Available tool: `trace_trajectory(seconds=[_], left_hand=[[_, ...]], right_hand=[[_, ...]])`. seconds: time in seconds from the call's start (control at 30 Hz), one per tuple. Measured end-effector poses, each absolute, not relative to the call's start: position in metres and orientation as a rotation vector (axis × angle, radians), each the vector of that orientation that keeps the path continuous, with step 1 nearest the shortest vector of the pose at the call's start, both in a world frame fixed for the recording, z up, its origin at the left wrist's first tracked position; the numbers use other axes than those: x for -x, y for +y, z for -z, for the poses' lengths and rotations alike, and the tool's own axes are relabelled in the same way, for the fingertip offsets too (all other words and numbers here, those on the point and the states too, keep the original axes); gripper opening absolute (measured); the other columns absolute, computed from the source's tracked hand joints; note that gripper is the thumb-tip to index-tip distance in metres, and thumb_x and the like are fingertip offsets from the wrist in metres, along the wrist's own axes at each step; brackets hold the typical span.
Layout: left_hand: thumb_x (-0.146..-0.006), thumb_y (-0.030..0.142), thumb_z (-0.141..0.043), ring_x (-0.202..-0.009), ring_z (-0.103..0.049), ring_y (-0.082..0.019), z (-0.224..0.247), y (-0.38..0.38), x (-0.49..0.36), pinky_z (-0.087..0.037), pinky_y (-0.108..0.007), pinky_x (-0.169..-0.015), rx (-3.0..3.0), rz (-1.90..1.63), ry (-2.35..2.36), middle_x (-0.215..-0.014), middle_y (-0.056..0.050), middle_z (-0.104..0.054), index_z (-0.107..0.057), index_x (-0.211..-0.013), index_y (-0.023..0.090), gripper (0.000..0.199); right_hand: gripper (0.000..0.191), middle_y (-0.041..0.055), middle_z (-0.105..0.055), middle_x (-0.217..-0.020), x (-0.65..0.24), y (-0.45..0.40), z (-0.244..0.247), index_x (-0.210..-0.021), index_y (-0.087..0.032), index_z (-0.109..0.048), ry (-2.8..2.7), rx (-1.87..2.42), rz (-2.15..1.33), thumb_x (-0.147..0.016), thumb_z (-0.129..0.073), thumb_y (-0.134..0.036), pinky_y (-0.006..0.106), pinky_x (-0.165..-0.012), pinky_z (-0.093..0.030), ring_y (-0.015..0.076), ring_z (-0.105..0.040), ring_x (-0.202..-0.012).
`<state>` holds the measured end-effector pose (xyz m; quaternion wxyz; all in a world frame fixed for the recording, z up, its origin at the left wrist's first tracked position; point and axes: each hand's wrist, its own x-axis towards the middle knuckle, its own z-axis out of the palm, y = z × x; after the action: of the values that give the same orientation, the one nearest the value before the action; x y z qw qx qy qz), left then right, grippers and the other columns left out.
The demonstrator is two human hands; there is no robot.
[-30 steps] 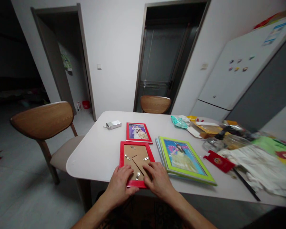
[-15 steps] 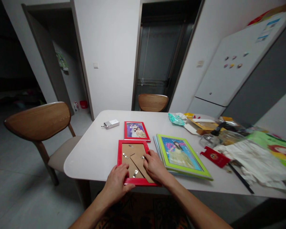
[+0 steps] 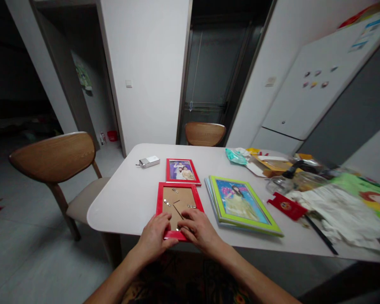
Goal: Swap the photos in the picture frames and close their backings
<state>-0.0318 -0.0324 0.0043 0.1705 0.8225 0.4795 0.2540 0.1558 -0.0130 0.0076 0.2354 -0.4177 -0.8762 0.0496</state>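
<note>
A red picture frame (image 3: pixel 160 198) lies face down at the table's near edge, its brown backing board (image 3: pixel 177 196) held in by small metal clips. My left hand (image 3: pixel 155 232) grips the lower left corner, thumb along the near edge and fingers over the rim. The curled fingers of my right hand (image 3: pixel 198 228) press at the metal clip (image 3: pixel 177 229) by the bottom rim, which they partly cover. Just beyond lies a second red picture frame (image 3: pixel 194 172), face up with a photo of people. To the right, a lime-green picture frame (image 3: pixel 213 190) tops a small stack.
A silver box-like device (image 3: pixel 149 161) sits at the back left of the white table (image 3: pixel 123 202). Along the right are a red card (image 3: pixel 286 206), white cloth (image 3: pixel 332 211), a black strip (image 3: pixel 319 234) and plastic packaging. Wooden chairs (image 3: pixel 55 156) stand left and behind.
My right hand has moved from the right side of the backing board to the clip near the bottom rim. My left hand stays on the lower left corner.
</note>
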Motion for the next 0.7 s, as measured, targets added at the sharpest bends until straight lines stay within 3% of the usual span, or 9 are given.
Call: trace_trajectory(seconds=[0.17,0.7], left_hand=[[-0.060,0.028,-0.067,-0.112,-0.041,-0.024,-0.0039,-0.0298,0.0344,-0.030,-0.039,-0.095,-2.314,-0.709,1.349,-0.118,-0.010,-0.050,-0.055,-0.075,0.018,0.022],[-0.058,0.028,-0.069,-0.109,-0.044,-0.024,-0.0075,-0.0319,0.0356,-0.034,-0.037,-0.091,-2.244,-0.741,1.348,-0.116,-0.010,-0.051,-0.056,-0.073,0.017,0.023]], right_hand=[[0.013,0.0039,-0.054,-0.093,-0.1479,-0.0068,-0.0074,-0.076,-0.026,-0.066,-2.406,1.159,-0.214,-0.074,-0.053,-0.025,0.034,-0.075,-0.034,0.0178,-0.045,-0.088],[0.021,0.0037,-0.055,-0.092,-0.1527,-0.0114,-0.0161,-0.083,-0.026,-0.064,-2.517,0.987,-0.286,-0.077,-0.045,-0.021,0.036,-0.082,-0.031,0.0175,-0.044,-0.091]])
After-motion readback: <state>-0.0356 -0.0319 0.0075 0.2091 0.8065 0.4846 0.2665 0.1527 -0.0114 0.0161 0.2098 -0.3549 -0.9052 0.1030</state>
